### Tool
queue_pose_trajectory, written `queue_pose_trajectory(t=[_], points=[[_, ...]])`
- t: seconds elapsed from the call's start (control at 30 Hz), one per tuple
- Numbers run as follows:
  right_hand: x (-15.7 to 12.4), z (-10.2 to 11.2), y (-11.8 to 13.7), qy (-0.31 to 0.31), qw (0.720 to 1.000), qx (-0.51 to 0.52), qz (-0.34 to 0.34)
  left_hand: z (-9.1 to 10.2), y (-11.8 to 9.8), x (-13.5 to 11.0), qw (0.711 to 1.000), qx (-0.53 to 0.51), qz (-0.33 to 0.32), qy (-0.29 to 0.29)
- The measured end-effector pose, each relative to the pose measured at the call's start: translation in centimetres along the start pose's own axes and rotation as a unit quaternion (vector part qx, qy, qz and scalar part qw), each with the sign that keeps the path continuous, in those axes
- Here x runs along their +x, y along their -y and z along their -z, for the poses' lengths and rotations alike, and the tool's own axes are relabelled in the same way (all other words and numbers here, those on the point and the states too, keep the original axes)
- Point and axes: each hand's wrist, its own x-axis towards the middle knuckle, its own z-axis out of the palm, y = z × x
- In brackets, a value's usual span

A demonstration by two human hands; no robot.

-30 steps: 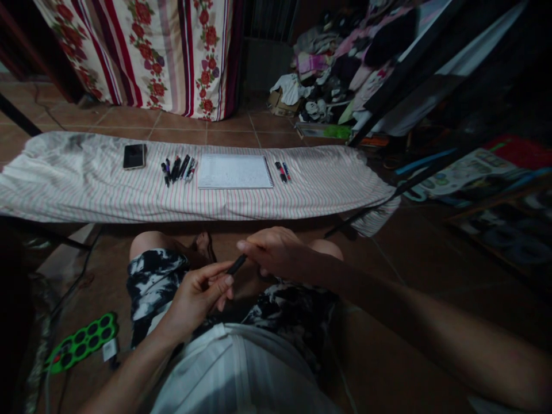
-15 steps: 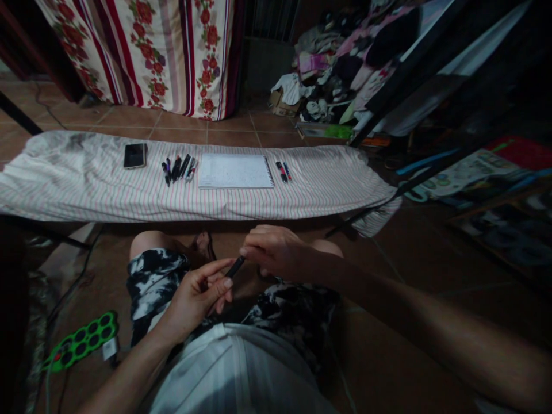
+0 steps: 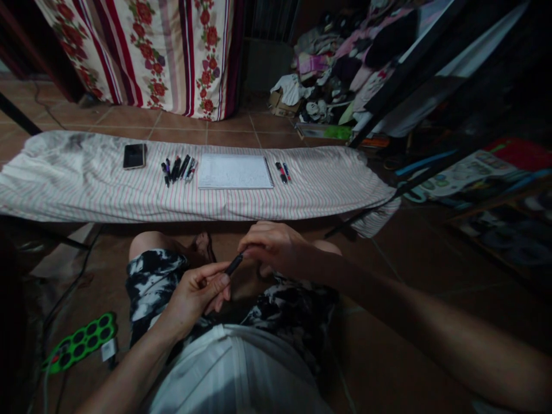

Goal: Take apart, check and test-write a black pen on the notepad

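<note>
Over my lap, both hands meet on a dark pen (image 3: 234, 264). My left hand (image 3: 196, 293) is closed round its near end, fingers curled. My right hand (image 3: 273, 246) pinches the far end with thumb and forefinger. In front of me lies a low board with a striped cover (image 3: 77, 192). On it sit a spiral notebook (image 3: 235, 171), a bunch of several pens (image 3: 177, 168) to its left, two pens (image 3: 283, 171) to its right, and a phone (image 3: 134, 156) further left.
A green power strip (image 3: 80, 341) with a cable lies on the tiled floor at my left. A floral curtain (image 3: 142, 52) hangs behind the board. A heap of clothes (image 3: 340, 69) and dark slanted frames (image 3: 414, 57) fill the right side.
Both hands with the pen have drifted slightly up and away from my body. The things on the board have not moved.
</note>
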Motion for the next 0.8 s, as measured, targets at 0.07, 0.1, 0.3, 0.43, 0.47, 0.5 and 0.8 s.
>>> queue_pose_trajectory(t=[0.07,0.1,0.3,0.43,0.47,0.5,0.8], points=[[0.1,-0.3,0.2,0.007,0.999,-0.03,-0.03,-0.2,-0.1,-0.1,1.0,0.014,-0.012,-0.002],[0.1,-0.4,0.4,0.012,0.998,-0.046,-0.048,-0.3,-0.2,-0.1,1.0,0.022,-0.02,-0.002],[0.2,-0.6,1.1,0.026,0.987,-0.073,-0.144,-0.3,-0.2,0.0,1.0,0.019,-0.01,-0.004],[0.2,-0.2,0.5,-0.008,0.998,0.014,-0.06,0.1,0.1,0.3,1.0,0.002,0.001,-0.008],[0.2,-0.2,0.4,-0.008,0.999,0.025,-0.039,0.2,0.1,0.3,1.0,0.001,0.003,-0.004],[0.2,-0.2,0.3,-0.006,0.999,0.026,-0.028,0.2,0.1,0.3,1.0,-0.001,0.003,0.0],[0.6,-0.4,1.2,0.032,0.987,-0.063,-0.142,-0.5,-0.7,-0.1,0.998,0.04,-0.036,-0.019]])
